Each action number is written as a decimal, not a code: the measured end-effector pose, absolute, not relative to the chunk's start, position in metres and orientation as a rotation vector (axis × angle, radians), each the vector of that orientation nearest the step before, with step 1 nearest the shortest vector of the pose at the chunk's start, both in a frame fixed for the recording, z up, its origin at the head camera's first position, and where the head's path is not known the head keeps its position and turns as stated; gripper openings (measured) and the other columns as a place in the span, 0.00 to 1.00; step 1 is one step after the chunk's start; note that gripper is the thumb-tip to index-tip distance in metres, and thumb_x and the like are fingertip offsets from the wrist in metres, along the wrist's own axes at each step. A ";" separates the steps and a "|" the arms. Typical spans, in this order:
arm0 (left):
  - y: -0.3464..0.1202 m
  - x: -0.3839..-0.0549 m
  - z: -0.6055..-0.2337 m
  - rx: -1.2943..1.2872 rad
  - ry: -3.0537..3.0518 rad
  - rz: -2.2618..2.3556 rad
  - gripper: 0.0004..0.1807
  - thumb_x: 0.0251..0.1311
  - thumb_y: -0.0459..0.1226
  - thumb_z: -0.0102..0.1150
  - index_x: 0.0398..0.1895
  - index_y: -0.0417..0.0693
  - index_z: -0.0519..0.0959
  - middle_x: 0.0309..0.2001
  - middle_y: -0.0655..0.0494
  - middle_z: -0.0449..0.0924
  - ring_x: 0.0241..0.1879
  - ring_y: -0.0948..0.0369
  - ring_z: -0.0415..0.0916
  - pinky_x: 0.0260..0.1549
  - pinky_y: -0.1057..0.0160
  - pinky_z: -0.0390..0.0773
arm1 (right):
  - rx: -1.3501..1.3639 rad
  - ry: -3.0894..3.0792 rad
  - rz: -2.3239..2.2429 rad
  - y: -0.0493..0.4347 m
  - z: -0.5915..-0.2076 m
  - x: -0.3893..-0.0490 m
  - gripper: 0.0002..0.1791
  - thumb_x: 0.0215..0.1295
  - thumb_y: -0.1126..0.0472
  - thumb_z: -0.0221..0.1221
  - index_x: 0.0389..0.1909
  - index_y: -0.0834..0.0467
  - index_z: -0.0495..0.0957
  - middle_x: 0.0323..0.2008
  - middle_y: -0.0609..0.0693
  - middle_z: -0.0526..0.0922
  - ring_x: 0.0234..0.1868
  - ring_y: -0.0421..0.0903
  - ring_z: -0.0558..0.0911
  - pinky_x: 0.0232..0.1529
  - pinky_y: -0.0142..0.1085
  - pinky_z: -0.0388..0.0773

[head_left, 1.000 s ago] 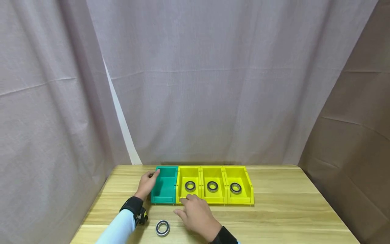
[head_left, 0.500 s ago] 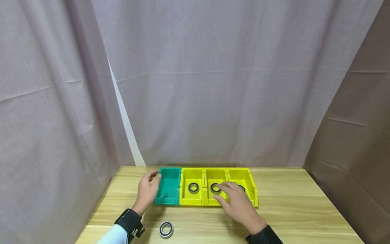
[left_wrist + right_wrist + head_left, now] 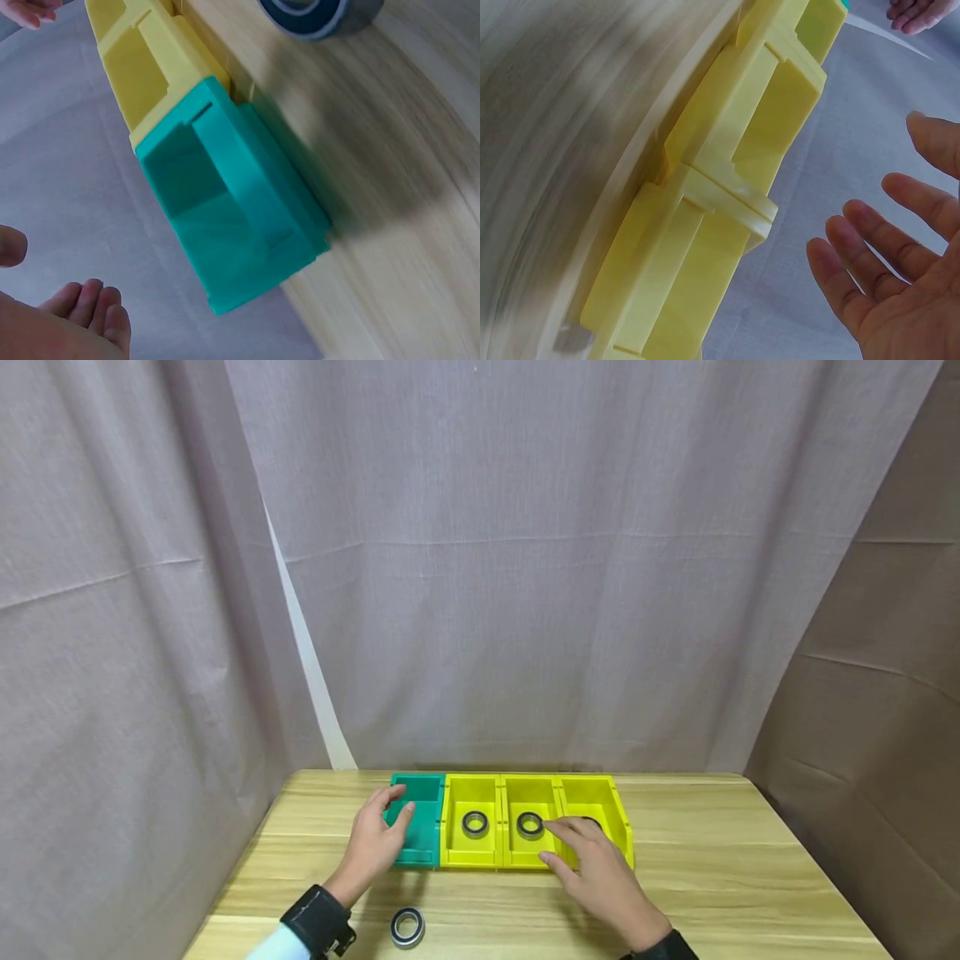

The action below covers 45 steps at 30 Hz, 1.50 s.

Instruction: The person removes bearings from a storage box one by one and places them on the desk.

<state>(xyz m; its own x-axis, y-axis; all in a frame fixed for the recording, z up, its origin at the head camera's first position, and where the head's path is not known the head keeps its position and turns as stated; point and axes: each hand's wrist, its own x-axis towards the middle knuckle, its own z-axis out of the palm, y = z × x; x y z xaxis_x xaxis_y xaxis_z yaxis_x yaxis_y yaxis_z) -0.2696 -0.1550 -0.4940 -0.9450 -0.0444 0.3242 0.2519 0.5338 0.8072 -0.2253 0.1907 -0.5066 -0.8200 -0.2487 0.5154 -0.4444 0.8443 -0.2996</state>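
Note:
A green bin (image 3: 417, 857) and three yellow bins (image 3: 471, 858) stand side by side in a row. My left hand (image 3: 372, 839) hovers over the green bin's left side, fingers relaxed, holding nothing. Over the rightmost yellow bin hangs my right hand (image 3: 600, 872), its fingers spread and empty in the right wrist view. One ball bearing (image 3: 475, 824) lies in the left yellow bin and another bearing (image 3: 529, 826) in the middle one. The bearing (image 3: 592, 821) in the right bin is mostly hidden behind my right hand. A loose bearing (image 3: 407, 927) lies on the table before the green bin.
The wooden table (image 3: 720, 860) extends right of the bins, its back edge just behind them. A grey curtain (image 3: 480, 610) hangs behind, with further cloth at both sides.
My right hand has moved right, from before the left yellow bin to over the rightmost one. My left hand has let go of the green bin's side and shifted slightly over it.

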 end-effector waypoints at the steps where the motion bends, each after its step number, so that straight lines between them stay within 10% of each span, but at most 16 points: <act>1: -0.154 -0.270 -0.494 -0.178 -2.472 -1.379 0.23 0.76 0.38 0.62 0.69 0.39 0.78 0.64 0.40 0.81 0.67 0.41 0.77 0.69 0.38 0.76 | 0.507 -2.562 0.576 0.190 -0.506 -0.225 0.25 0.65 0.51 0.74 0.61 0.53 0.86 0.57 0.50 0.87 0.60 0.52 0.85 0.59 0.50 0.85; 29: -0.096 -0.321 -0.507 0.015 -2.595 -1.470 0.34 0.78 0.43 0.57 0.77 0.30 0.65 0.72 0.32 0.69 0.73 0.36 0.68 0.70 0.36 0.73 | 0.453 -2.639 0.672 0.192 -0.508 -0.232 0.25 0.69 0.50 0.72 0.64 0.53 0.85 0.59 0.50 0.87 0.62 0.53 0.84 0.63 0.52 0.84; 38: -0.074 -0.356 -0.521 0.190 -2.752 -1.239 0.32 0.71 0.47 0.66 0.58 0.23 0.74 0.55 0.29 0.74 0.54 0.38 0.70 0.55 0.40 0.74 | 0.453 -2.666 0.708 0.189 -0.509 -0.236 0.25 0.70 0.50 0.71 0.65 0.51 0.84 0.60 0.49 0.86 0.63 0.53 0.83 0.64 0.52 0.83; 45: -0.069 -0.357 -0.534 0.318 -2.813 -1.292 0.26 0.74 0.38 0.58 0.63 0.22 0.72 0.57 0.29 0.75 0.56 0.37 0.73 0.57 0.40 0.77 | 0.462 -2.668 0.716 0.186 -0.513 -0.233 0.25 0.70 0.51 0.71 0.66 0.51 0.84 0.60 0.49 0.86 0.62 0.53 0.84 0.63 0.52 0.84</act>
